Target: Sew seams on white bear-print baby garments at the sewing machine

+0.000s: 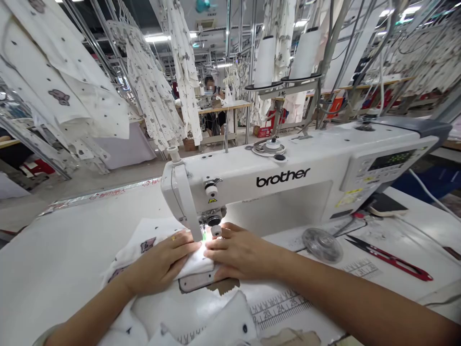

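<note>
White fabric with small printed figures (144,235) lies under the needle area of a white sewing machine (237,178). My left hand (165,259) rests flat on the fabric just left of the needle, fingers stretched out, a ring on one finger. To the right of the needle, my right hand (241,252) presses on the same fabric with its fingers spread. A bright lamp lights the spot between both hands. The presser foot is mostly hidden by the machine head and my fingers. More of the fabric hangs toward me at the bottom.
Red-handled thread snips (392,259), a clear round dish (322,245) and a phone (387,205) lie right of the machine. A ruler tape (281,307) runs along the table front. Thread cones (265,62) stand behind. Printed garments (151,91) hang around; a person (214,103) sits farther back.
</note>
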A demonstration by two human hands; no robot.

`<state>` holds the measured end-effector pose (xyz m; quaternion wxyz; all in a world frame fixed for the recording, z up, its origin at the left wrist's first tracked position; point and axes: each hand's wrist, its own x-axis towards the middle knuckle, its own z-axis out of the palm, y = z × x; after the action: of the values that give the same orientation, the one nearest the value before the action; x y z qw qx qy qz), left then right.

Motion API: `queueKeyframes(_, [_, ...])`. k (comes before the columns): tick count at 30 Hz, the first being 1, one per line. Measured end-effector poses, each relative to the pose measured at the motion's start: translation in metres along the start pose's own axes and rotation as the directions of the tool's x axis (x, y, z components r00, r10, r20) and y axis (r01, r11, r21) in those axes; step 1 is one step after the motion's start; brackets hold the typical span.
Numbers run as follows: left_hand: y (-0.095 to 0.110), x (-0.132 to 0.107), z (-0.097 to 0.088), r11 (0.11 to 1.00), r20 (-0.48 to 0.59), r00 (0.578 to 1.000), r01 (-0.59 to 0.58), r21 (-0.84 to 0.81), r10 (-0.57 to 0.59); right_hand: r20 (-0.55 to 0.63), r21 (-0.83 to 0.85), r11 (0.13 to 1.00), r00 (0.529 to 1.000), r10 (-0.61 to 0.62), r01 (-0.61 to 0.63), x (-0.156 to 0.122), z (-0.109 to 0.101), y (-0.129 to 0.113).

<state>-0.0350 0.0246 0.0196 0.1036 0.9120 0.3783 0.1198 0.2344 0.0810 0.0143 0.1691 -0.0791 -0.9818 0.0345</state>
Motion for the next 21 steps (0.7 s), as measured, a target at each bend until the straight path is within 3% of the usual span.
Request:
queueKeyframes(5, [-0.003,0.004,-0.008,0.997,0.054,0.998,0.037,0.069,-0.040,0.017,0.024,0.998,0.999,0.051,-0.051,0.000,0.000,0.002])
queueKeyframes(11, [0.024,0.011,-0.005,0.984,0.023,0.986,0.166,0.063,-0.168,-0.002,0.092,0.993,0.997,0.074,-0.074,0.000,-0.001,0.006])
queueKeyframes(16, [0.024,0.004,0.016,0.993,-0.037,0.995,0.097,0.069,-0.095,-0.022,0.107,0.992,0.997,0.075,-0.072,0.000,0.000,0.006])
queueKeyframes(21, [0.007,0.006,0.018,0.990,-0.084,0.995,0.056,0.127,-0.045,-0.048,0.100,0.990,0.993,0.105,-0.099,0.001,0.000,0.007])
